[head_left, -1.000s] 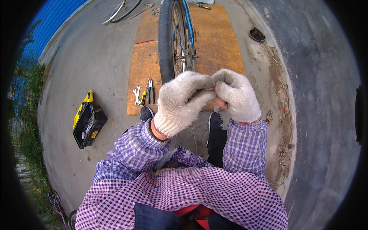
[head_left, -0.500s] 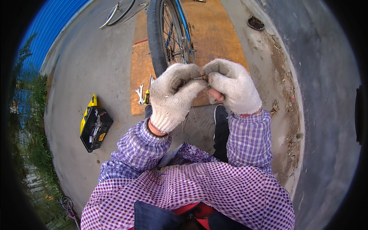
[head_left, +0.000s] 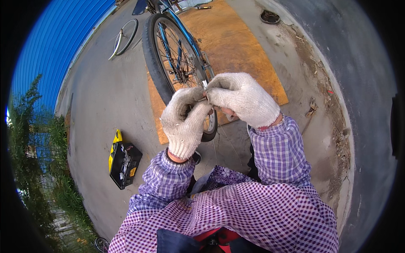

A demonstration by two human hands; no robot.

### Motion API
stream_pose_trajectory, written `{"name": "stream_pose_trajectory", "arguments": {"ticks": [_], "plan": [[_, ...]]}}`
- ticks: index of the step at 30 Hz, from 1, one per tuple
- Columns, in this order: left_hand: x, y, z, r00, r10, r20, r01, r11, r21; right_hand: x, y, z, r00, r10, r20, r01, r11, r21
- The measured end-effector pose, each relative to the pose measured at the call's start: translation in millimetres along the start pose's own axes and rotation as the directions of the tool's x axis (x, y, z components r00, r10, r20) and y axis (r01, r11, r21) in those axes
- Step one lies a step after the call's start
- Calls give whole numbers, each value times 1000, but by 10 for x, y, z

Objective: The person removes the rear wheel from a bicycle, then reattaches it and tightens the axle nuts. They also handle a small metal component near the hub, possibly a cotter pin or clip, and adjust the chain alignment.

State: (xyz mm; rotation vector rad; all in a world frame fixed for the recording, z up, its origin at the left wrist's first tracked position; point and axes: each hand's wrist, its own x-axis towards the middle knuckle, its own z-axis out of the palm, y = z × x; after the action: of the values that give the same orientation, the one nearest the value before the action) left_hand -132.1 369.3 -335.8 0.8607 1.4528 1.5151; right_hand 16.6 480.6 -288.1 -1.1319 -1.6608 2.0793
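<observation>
My left hand (head_left: 183, 122) and my right hand (head_left: 244, 99), both in off-white knitted gloves with bare fingertips showing, meet in front of me. Each one is closed in a pinch on a thin wire-like strand (head_left: 204, 98) where the fingertips come together. Fine lines hang below the gloves, too faint to follow to their ends. Just beyond my hands stands a blue bicycle (head_left: 185, 31) with its black-tyred spoked wheel (head_left: 151, 55) towards me. The lower part of that wheel is partly hidden behind the gloves.
An orange-brown wooden board (head_left: 236, 42) lies under the bicycle. A black and yellow toolbox (head_left: 131, 162) sits open on the concrete at left. A loose wheel part (head_left: 126, 37) lies farther back. A round dark pan (head_left: 269, 17) rests near the curb at far right.
The view has shifted, bringing more of the bicycle into sight. My joined hands now overlap the wheel's near side, still pinched together. The wrenches on the board are no longer visible.
</observation>
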Motion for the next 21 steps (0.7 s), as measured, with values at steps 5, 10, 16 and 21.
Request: {"name": "stream_pose_trajectory", "arguments": {"ticks": [5,10,16,21], "plan": [[53,-20,111,1000,-13,-11,13,1000,21,-10,2,-107,999,-25,-37,24,999,-23],[68,-49,103,1000,4,-7,-4,999,-42,16,68,-58,997,-35,-67,38,999,37],[-19,-104,-46,998,24,-51,-28,996,-80,50,117,138,998,-12,-69,16,998,63],[1,-112,-200,996,58,-74,-65,994,-93,116,151,258,996,-41,-81,47,996,70]]}}
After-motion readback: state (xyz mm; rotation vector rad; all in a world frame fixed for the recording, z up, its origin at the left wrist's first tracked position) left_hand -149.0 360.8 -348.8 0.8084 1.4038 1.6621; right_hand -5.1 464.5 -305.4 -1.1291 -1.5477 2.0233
